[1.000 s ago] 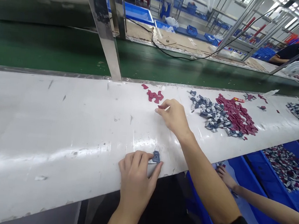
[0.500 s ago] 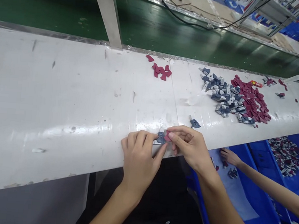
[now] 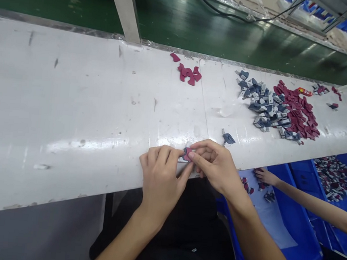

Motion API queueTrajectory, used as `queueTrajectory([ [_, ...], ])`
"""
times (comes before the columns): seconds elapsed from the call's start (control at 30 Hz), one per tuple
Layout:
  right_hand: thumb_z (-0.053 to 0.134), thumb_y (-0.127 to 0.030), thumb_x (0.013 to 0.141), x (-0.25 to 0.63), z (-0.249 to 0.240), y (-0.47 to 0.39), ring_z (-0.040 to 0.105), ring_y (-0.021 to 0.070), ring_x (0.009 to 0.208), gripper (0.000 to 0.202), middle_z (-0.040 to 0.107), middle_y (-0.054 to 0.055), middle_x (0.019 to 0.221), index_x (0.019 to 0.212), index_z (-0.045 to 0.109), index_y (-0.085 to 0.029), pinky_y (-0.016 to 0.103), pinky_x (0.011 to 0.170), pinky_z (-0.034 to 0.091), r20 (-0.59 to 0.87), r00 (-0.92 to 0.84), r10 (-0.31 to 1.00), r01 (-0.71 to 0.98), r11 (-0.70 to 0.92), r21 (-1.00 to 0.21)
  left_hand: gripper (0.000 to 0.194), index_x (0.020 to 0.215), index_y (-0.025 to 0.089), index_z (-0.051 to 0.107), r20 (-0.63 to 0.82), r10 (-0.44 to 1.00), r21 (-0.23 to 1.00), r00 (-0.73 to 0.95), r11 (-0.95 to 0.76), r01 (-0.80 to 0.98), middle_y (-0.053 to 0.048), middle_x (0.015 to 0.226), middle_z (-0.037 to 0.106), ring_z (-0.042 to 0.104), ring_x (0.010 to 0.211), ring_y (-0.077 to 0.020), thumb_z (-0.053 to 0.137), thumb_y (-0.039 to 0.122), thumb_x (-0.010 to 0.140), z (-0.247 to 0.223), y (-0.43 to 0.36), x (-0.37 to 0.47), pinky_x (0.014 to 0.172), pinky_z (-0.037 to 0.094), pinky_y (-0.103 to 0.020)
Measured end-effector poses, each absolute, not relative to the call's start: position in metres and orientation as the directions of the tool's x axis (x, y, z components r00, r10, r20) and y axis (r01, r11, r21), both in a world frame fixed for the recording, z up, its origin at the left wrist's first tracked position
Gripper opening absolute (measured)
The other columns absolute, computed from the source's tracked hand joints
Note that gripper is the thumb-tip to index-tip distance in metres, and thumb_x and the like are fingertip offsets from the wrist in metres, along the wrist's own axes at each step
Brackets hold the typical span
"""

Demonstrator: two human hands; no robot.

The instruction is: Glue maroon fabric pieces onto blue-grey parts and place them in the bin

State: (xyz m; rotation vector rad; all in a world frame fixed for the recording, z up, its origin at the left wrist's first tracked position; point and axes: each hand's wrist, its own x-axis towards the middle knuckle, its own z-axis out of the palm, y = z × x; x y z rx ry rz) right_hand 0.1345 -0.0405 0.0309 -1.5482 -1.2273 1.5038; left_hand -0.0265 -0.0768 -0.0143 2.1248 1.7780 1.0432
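Where the white worktop (image 3: 81,105) meets its far edge, a metal post (image 3: 125,10) stands, w/ a green belt (image 3: 176,25) behind it & a black cable (image 3: 229,16) beyond. On the R, a grey-blue pile (image 3: 263,107) lies against a maroon pile (image 3: 302,119), red-yellow wrapper (image 3: 304,92) at its far side; a small maroon cluster (image 3: 184,72) sits well apart, nearer the post. Below the R edge: blue bins (image 3: 287,196), w/ a co-worker's hand (image 3: 266,177) over parts in one.

L hand (image 3: 161,175): thumb & index close on a grey-blue part (image 3: 184,157) at the near edge of the worktop, other fingers side by side, bent. R hand (image 3: 215,166): thumb & index pinch a maroon piece (image 3: 187,153) on top of that part, other fingers curled; can't tell if it's fully seated. A loose grey part (image 3: 228,139) lies just beyond the R hand.
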Motion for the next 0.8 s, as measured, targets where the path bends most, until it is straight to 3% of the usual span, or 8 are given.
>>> queueTrajectory([
  [0.23, 0.096, -0.046, 0.087, 0.132, 0.033, -0.035, 0.061, 0.0105, 0.045, 0.042, 0.068, -0.007, 0.075, 0.101, 0.064, -0.024, 0.02, 0.033, 0.045, -0.462, -0.1, 0.881, 0.178, -0.441, -0.88, 0.016, 0.107, 0.021, 0.069, 0.38, 0.924, 0.558, 0.036, -0.26, 0.788, -0.004, 0.094, 0.072, 0.059, 0.098, -0.0267, 0.077, 0.035, 0.106, -0.014, -0.077, -0.026, 0.086, 0.038, -0.041],
  [0.37, 0.092, -0.045, 0.092, 0.129, 0.036, -0.033, 0.06, 0.0091, 0.042, 0.042, 0.064, -0.008, 0.075, 0.093, 0.055, -0.025, 0.018, 0.029, 0.038, -0.487, -0.092, 0.868, 0.238, -0.456, -0.858, 0.014, 0.106, 0.021, 0.069, 0.371, 0.928, 0.56, 0.044, -0.261, 0.787, -0.004, 0.094, 0.073, 0.06, 0.098, -0.0264, 0.074, 0.035, 0.108, -0.015, -0.076, -0.026, 0.086, 0.037, -0.041],
  [0.5, 0.092, -0.044, 0.092, 0.134, 0.036, -0.033, 0.066, 0.0116, 0.047, 0.041, 0.066, -0.008, 0.077, 0.107, 0.058, -0.026, 0.019, 0.032, 0.044, -0.488, -0.126, 0.864, 0.216, -0.456, -0.863, 0.012, 0.108, 0.022, 0.069, 0.353, 0.934, 0.572, 0.05, -0.258, 0.779, -0.004, 0.098, 0.074, 0.061, 0.1, -0.0269, 0.074, 0.033, 0.107, -0.013, -0.076, -0.027, 0.088, 0.038, -0.042],
  [0.63, 0.091, -0.051, 0.093, 0.14, 0.035, -0.035, 0.068, 0.0126, 0.05, 0.049, 0.071, -0.006, 0.08, 0.125, 0.065, -0.024, 0.023, 0.041, 0.055, -0.484, -0.196, 0.853, 0.094, -0.475, -0.875, 0.013, 0.117, 0.026, 0.071, 0.305, 0.952, 0.667, 0.039, -0.242, 0.704, -0.004, 0.108, 0.074, 0.062, 0.105, -0.0264, 0.075, 0.031, 0.106, -0.006, -0.077, -0.03, 0.092, 0.041, -0.044],
  [0.73, 0.088, -0.056, 0.094, 0.141, 0.035, -0.04, 0.063, 0.0117, 0.048, 0.039, 0.068, -0.005, 0.067, 0.099, 0.071, -0.021, 0.022, 0.04, 0.05, -0.429, -0.212, 0.878, 0.09, -0.419, -0.903, 0.015, 0.121, 0.03, 0.072, 0.279, 0.959, 0.768, 0.038, -0.247, 0.591, -0.003, 0.11, 0.072, 0.063, 0.107, -0.0244, 0.075, 0.029, 0.106, 0.001, -0.08, -0.032, 0.095, 0.047, -0.043],
  [0.8, 0.087, -0.059, 0.095, 0.14, 0.037, -0.044, 0.062, 0.0118, 0.049, 0.043, 0.066, -0.004, 0.062, 0.085, 0.069, -0.021, 0.022, 0.042, 0.05, -0.369, -0.213, 0.905, 0.078, -0.361, -0.929, 0.026, 0.126, 0.031, 0.071, 0.211, 0.977, 0.865, 0.003, -0.189, 0.464, -0.002, 0.115, 0.072, 0.066, 0.107, -0.0224, 0.079, 0.029, 0.102, 0.006, -0.083, -0.032, 0.095, 0.054, -0.041],
])
